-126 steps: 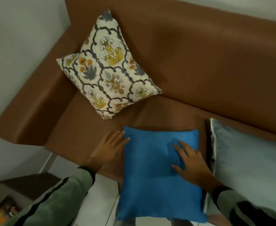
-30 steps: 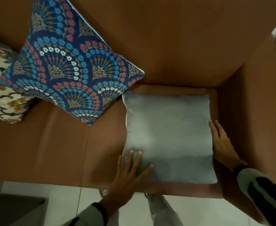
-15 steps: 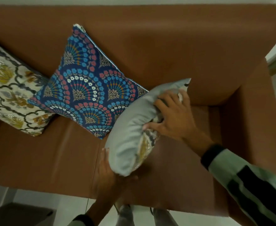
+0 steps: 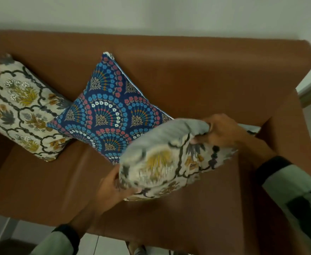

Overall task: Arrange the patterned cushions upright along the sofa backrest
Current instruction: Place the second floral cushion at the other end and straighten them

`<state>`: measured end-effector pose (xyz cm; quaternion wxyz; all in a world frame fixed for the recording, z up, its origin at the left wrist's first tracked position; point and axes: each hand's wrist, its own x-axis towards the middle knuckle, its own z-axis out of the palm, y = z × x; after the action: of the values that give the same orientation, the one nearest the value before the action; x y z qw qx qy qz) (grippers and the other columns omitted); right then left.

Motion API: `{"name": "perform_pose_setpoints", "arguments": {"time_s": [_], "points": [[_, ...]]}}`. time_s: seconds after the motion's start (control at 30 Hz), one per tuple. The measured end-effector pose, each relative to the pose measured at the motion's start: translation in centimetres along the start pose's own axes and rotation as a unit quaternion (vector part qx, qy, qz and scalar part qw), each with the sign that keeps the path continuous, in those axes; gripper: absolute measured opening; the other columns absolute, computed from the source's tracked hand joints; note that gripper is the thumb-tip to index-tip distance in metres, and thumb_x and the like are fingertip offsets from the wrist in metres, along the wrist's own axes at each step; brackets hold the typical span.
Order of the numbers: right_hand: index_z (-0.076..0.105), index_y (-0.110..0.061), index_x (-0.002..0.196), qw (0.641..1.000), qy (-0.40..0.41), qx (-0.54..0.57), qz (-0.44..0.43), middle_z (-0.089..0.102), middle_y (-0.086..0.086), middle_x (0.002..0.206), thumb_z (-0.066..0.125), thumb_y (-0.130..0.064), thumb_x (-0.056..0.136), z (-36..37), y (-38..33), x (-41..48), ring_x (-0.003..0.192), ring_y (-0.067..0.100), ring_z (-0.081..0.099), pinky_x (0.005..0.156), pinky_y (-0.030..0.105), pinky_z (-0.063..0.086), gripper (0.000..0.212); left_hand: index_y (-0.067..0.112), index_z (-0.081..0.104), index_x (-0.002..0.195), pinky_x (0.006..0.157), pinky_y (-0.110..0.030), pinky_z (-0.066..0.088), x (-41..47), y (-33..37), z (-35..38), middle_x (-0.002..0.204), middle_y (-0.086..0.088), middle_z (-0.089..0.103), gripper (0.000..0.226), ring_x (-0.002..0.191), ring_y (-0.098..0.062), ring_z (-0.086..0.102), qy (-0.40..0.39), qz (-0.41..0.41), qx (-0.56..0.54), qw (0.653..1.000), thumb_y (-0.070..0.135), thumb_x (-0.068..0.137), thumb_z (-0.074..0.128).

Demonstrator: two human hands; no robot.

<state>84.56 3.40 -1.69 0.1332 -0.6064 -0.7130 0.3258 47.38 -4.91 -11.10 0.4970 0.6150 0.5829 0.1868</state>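
Observation:
A cream floral cushion (image 4: 25, 109) leans on one corner against the brown sofa backrest (image 4: 197, 67) at the left. Beside it a navy fan-patterned cushion (image 4: 110, 109) stands the same way, touching the backrest. Both hands hold a third cushion (image 4: 169, 159) above the right part of the seat; it is blurred, its grey back turned away and its cream floral face towards me. My left hand (image 4: 112, 184) grips its lower left corner. My right hand (image 4: 222, 129) pinches its upper right edge.
The sofa's right armrest (image 4: 287, 144) rises just beyond the held cushion. The seat (image 4: 40, 184) is bare at front left. A pale wall (image 4: 151, 13) stands behind the backrest, and tiled floor (image 4: 103, 245) shows below the seat's front edge.
The grey-backed cushion, flat on the seat a second ago, has been lifted and turned over, so its floral face now shows. The view has tilted up, showing the wall.

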Motion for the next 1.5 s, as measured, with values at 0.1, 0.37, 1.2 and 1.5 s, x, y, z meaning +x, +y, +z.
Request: {"name": "perform_pose_setpoints", "arguments": {"time_s": [0.1, 0.37, 1.2, 1.5], "points": [[0.062, -0.046, 0.044, 0.996, 0.030, 0.039, 0.081, 0.054, -0.015, 0.036, 0.070, -0.068, 0.062, -4.7, 1.8, -0.5, 0.032, 0.003, 0.047, 0.041, 0.024, 0.029, 0.030, 0.058, 0.050, 0.129, 0.082, -0.007, 0.053, 3.4, 3.2, 0.7, 0.125, 0.032, 0.064, 0.082, 0.112, 0.010, 0.062, -0.009, 0.011, -0.069, 0.998, 0.053, 0.059, 0.093], [0.079, -0.014, 0.071, 0.967, 0.065, 0.127, 0.213, 0.078, 0.004, 0.068, 0.076, -0.065, 0.059, -12.0, 8.3, 0.3, 0.061, 0.020, 0.074, 0.066, 0.033, 0.056, 0.053, 0.060, 0.024, 0.141, 0.107, -0.044, 0.050, 13.5, 13.0, 6.9, 0.131, 0.031, 0.055, 0.111, 0.121, 0.003, 0.056, -0.028, 0.062, -0.018, 0.997, 0.072, 0.049, 0.086], [0.068, -0.021, 0.118, 0.907, 0.304, 0.106, 0.273, 0.059, -0.002, 0.093, 0.065, -0.063, 0.076, -8.4, 15.6, -4.0, 0.072, 0.010, 0.052, 0.070, 0.027, 0.041, 0.060, 0.031, 0.014, 0.154, 0.094, -0.046, 0.033, 22.0, 22.3, 9.4, 0.142, -0.004, 0.057, 0.114, 0.128, -0.029, 0.053, -0.082, 0.215, 0.336, 0.913, 0.072, 0.066, 0.073], [0.055, 0.002, 0.125, 0.896, 0.237, 0.064, 0.369, 0.059, 0.031, 0.125, 0.041, -0.047, 0.100, -3.0, 15.4, -3.2, 0.114, 0.048, 0.055, 0.099, 0.060, 0.041, 0.057, 0.031, 0.008, 0.158, 0.109, -0.051, 0.028, 23.0, 18.2, 8.5, 0.157, -0.008, 0.039, 0.098, 0.142, -0.027, 0.036, -0.096, 0.226, 0.359, 0.900, 0.076, 0.082, 0.051]]}}
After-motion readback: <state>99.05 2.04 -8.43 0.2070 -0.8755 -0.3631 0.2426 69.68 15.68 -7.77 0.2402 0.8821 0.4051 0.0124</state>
